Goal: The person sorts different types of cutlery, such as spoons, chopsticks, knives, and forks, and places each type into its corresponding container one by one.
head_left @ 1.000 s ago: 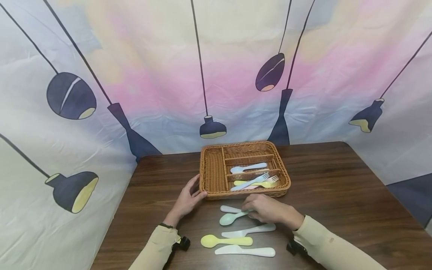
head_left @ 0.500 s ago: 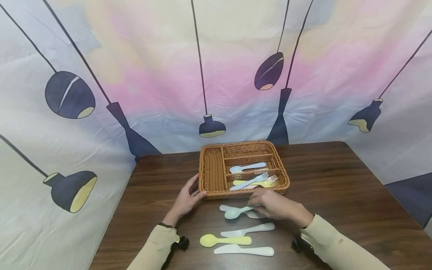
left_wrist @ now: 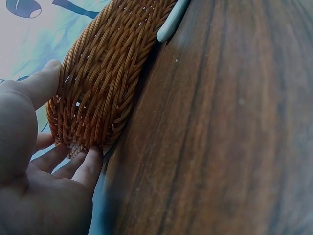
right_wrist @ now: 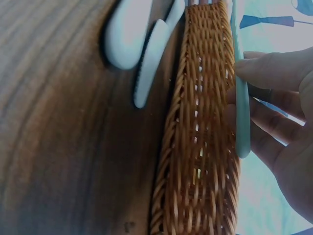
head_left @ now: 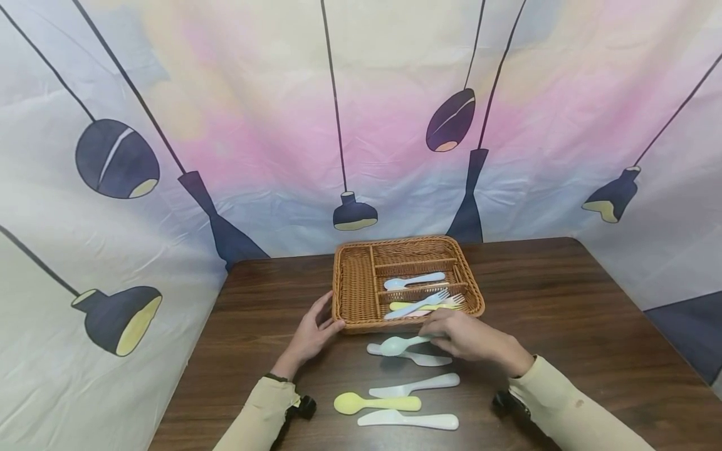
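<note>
My right hand (head_left: 465,335) pinches the handle of a mint-green spoon (head_left: 397,346) just in front of the wicker basket (head_left: 361,325). In the right wrist view the handle (right_wrist: 243,117) lies between thumb and fingers, beside the basket's wall (right_wrist: 198,147). The spoon's bowl points left, above a white knife (head_left: 431,360). At the basket's front left corner, my left hand (head_left: 307,338) holds the wicker between thumb and fingers, as the left wrist view also shows. Several forks, including a blue fork (head_left: 417,304), fill the front compartment. A light blue spoon (head_left: 414,280) lies in the middle one.
Nearer the person on the dark wooden table (head_left: 254,294) lie a white knife (head_left: 414,384), a yellow spoon (head_left: 378,403) and another white knife (head_left: 408,419). Behind the table hangs a cloth (head_left: 271,144) printed with lamps.
My right hand has lifted the mint-green spoon and moved it right and toward the basket, uncovering more of the white knife beneath. The left hand has stayed at the basket's corner.
</note>
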`<state>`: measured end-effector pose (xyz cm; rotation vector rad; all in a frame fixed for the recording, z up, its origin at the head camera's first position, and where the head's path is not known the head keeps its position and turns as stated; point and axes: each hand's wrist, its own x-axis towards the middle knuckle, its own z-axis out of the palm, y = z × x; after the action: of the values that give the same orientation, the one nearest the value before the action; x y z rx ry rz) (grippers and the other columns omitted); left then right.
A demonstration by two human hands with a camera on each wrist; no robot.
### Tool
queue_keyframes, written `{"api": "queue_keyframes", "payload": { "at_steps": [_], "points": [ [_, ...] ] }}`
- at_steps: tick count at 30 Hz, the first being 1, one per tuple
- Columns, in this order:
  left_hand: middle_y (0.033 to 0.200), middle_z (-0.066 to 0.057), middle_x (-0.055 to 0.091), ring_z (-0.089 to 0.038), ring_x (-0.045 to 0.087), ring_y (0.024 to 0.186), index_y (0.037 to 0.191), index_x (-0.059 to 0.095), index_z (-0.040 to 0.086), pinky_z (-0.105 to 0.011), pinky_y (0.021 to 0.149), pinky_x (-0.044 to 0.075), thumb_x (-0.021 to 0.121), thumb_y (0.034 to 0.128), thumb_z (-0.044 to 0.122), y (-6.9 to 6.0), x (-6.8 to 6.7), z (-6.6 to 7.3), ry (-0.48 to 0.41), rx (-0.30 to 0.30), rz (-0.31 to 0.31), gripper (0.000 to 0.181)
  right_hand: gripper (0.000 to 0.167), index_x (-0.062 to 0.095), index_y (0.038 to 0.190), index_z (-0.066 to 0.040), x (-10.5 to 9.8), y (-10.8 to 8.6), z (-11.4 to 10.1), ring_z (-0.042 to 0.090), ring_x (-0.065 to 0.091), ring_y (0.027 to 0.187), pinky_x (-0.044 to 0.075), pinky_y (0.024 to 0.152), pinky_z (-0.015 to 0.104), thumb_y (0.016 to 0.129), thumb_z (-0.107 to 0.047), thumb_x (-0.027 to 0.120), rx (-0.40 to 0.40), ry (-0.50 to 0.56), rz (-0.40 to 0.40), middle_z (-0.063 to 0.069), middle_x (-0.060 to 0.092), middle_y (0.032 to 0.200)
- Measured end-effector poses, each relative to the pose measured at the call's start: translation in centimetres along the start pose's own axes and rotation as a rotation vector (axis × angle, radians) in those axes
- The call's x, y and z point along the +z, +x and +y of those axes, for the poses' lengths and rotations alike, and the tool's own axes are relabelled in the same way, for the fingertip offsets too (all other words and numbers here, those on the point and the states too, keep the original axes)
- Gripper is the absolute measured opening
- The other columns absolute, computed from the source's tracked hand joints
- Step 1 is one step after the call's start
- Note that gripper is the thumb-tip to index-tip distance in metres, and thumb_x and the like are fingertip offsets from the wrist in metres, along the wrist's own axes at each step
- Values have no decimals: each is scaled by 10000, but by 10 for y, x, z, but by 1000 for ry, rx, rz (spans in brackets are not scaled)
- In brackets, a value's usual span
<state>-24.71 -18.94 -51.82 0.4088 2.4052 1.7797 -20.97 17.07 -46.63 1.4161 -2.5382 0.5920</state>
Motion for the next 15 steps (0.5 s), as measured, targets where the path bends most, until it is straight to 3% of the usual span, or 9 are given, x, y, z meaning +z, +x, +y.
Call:
{"api": "queue_keyframes", "payload": {
  "at_steps": [7, 15],
  "points": [
    [1584, -242, 186, -448, 276, 1419, 1539, 229, 34, -503, 1118, 385, 699, 897, 78, -1, 1, 3, 1, 6, 3, 796, 232, 742, 1062, -149, -11, 2, 4, 124, 642, 977, 590, 823, 289, 856, -47, 716, 1, 3, 39, -47, 695, 1040],
    [1584, -210, 214, -431, 298, 1417, 1538, 263, 93, -479, 1114, 400, 707, 900, 135, -2, 1, 0, 3, 27, 8, 778, 239, 746, 1060, -144, -22, 8, 7, 137, 659, 965, 603, 788, 296, 838, -56, 741, -8, -20, 76, -24, 700, 1034]
  ]
}}
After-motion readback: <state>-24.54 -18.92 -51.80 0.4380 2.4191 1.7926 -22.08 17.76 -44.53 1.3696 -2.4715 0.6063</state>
